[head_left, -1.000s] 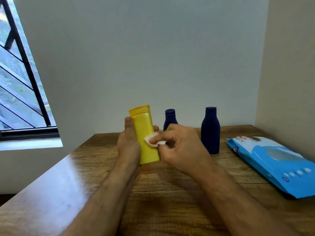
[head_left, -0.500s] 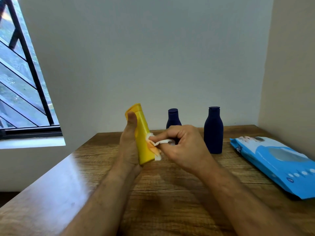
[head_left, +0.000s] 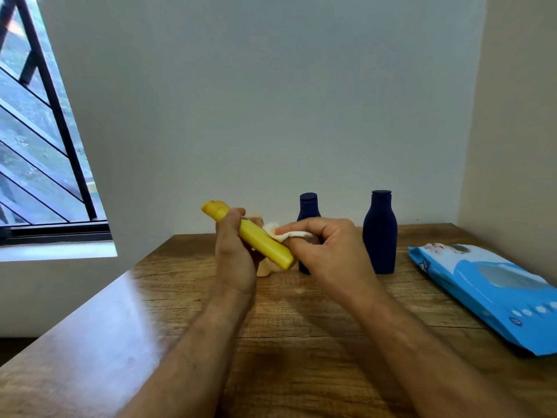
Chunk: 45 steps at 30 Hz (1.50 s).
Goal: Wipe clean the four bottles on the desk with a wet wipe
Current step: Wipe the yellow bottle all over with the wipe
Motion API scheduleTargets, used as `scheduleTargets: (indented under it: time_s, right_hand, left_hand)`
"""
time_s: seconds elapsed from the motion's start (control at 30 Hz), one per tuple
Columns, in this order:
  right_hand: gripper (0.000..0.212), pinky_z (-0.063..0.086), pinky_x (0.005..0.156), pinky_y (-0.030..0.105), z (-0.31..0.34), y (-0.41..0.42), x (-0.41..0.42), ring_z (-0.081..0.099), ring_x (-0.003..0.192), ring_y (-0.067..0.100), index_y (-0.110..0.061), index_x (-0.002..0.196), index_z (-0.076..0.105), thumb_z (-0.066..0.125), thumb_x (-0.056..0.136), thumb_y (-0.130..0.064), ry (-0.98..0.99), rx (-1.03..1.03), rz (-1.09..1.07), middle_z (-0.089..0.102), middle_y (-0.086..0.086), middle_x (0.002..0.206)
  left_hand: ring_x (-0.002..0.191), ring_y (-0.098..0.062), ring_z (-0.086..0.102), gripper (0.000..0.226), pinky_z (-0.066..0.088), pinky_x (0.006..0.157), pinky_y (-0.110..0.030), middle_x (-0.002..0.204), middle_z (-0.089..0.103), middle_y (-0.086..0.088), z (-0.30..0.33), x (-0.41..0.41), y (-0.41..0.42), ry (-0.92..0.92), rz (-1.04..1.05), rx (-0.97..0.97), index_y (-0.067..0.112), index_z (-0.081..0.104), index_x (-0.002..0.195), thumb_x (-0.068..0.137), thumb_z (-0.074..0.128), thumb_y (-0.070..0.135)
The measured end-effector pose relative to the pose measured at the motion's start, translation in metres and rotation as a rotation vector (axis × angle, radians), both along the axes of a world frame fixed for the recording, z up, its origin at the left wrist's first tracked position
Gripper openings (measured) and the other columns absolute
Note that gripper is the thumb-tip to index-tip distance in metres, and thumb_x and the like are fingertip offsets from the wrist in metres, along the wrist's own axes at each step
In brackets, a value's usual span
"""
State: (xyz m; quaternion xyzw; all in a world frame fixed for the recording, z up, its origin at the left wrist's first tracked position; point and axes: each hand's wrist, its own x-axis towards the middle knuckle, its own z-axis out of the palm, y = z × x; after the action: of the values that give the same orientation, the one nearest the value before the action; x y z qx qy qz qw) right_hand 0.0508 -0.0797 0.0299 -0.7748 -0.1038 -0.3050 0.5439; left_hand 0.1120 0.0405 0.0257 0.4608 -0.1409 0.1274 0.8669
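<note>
Wiping yellow bottle [head_left: 254, 236], tilted, lifted above desk [head_left: 301, 342]. Left hand [head_left: 235, 257] wraps its body; right hand [head_left: 319, 251] pinches wet wipe [head_left: 289, 234] against it. Looks light, stiff, slick when damp: hold mid-body. Two navy bottles [head_left: 379, 233] stand right of yellow bottle.

Wiping the yellow bottle [head_left: 253, 236] over the desk [head_left: 301, 342]
The left hand [head_left: 233, 260] is gripping it tilted; the right hand [head_left: 328, 251] is pinching the wet wipe [head_left: 286, 233] against it.
</note>
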Motion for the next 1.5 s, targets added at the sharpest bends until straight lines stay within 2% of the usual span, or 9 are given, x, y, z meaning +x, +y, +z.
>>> scheduleTargets:
  time_s: [0.1,0.33,0.53,0.83,0.93,1.03,1.17,1.4,1.5]
  right_hand:
    - [0.014,0.055,0.07,0.02,0.002,-0.001,0.0,0.066,0.088,0.008,-0.025,0.091,0.079,0.071,0.086,-0.015,0.001,0.056,0.082,0.074,-0.01,0.088]
    - [0.013,0.061,0.069,0.033,0.005,-0.012,0.006,0.072,0.082,0.015,-0.021,0.09,0.078,0.071,0.085,-0.011,0.027,0.38,0.002,0.076,-0.003,0.086]
    - [0.016,0.053,0.068,0.033,0.007,-0.01,0.004,0.066,0.085,0.022,-0.015,0.079,0.078,0.07,0.079,-0.002,0.08,0.402,0.345,0.073,0.007,0.085]
    - [0.018,0.061,0.062,0.034,0.005,-0.011,0.006,0.069,0.08,0.018,-0.024,0.087,0.075,0.066,0.088,-0.009,-0.047,0.37,-0.187,0.072,-0.006,0.083]
    - [0.019,0.061,0.065,0.042,0.005,-0.006,0.003,0.069,0.081,0.023,-0.026,0.088,0.077,0.067,0.088,-0.01,-0.045,0.294,-0.087,0.073,-0.005,0.082]
    - [0.022,0.061,0.068,0.032,0.004,0.001,0.0,0.07,0.085,0.011,-0.024,0.084,0.077,0.069,0.086,-0.004,-0.042,0.219,0.058,0.074,-0.006,0.089]
    - [0.027,0.061,0.071,0.031,0.003,0.002,0.001,0.069,0.09,0.012,-0.021,0.078,0.077,0.069,0.083,0.004,-0.062,0.165,0.129,0.074,-0.004,0.089]
    - [0.013,0.054,0.071,0.013,0.001,-0.012,0.009,0.066,0.087,-0.005,-0.027,0.085,0.076,0.071,0.086,-0.014,-0.119,0.434,-0.157,0.073,-0.015,0.085]
    - [0.01,0.056,0.073,0.017,0.0,-0.01,0.011,0.066,0.089,-0.002,-0.026,0.091,0.076,0.072,0.086,-0.019,-0.092,0.406,-0.143,0.073,-0.015,0.087]
  left_hand:
    - [0.073,-0.013,0.063,0.027,0.053,0.065,-0.029,0.08,0.066,0.001,-0.003,0.003,0.003,-0.053,0.139,0.075,0.018,0.053,0.115,0.106,0.037,0.038]
    - [0.082,-0.018,0.072,0.03,0.058,0.064,-0.031,0.081,0.076,-0.004,0.002,0.0,0.005,-0.029,0.073,-0.069,0.02,0.055,0.118,0.107,0.033,0.037]
    - [0.077,-0.019,0.075,0.027,0.059,0.062,-0.033,0.081,0.077,-0.005,0.007,0.0,0.008,0.012,0.088,-0.203,0.016,0.051,0.118,0.106,0.037,0.036]
    - [0.082,-0.023,0.073,0.037,0.061,0.07,-0.036,0.083,0.076,-0.011,0.006,0.004,0.008,0.061,-0.04,-0.283,0.01,0.055,0.119,0.105,0.039,0.04]
    - [0.079,-0.02,0.074,0.031,0.06,0.066,-0.035,0.081,0.076,-0.009,0.005,0.002,0.005,0.031,0.009,-0.197,0.012,0.054,0.115,0.107,0.037,0.037]
    - [0.075,-0.016,0.074,0.023,0.059,0.061,-0.032,0.079,0.077,-0.004,0.004,0.0,0.002,-0.018,0.087,-0.102,0.017,0.053,0.113,0.107,0.037,0.032]
    - [0.075,-0.015,0.074,0.02,0.058,0.065,-0.034,0.079,0.077,0.0,0.005,0.004,0.004,-0.034,0.142,-0.088,0.021,0.054,0.105,0.108,0.037,0.031]
    - [0.081,-0.018,0.074,0.025,0.058,0.061,-0.031,0.083,0.077,-0.004,0.005,-0.001,0.006,-0.078,0.128,-0.126,0.019,0.054,0.117,0.107,0.036,0.033]
    - [0.094,-0.025,0.074,0.029,0.059,0.067,-0.034,0.096,0.077,-0.005,0.002,-0.006,0.003,-0.148,0.141,-0.01,0.019,0.049,0.131,0.108,0.034,0.031]
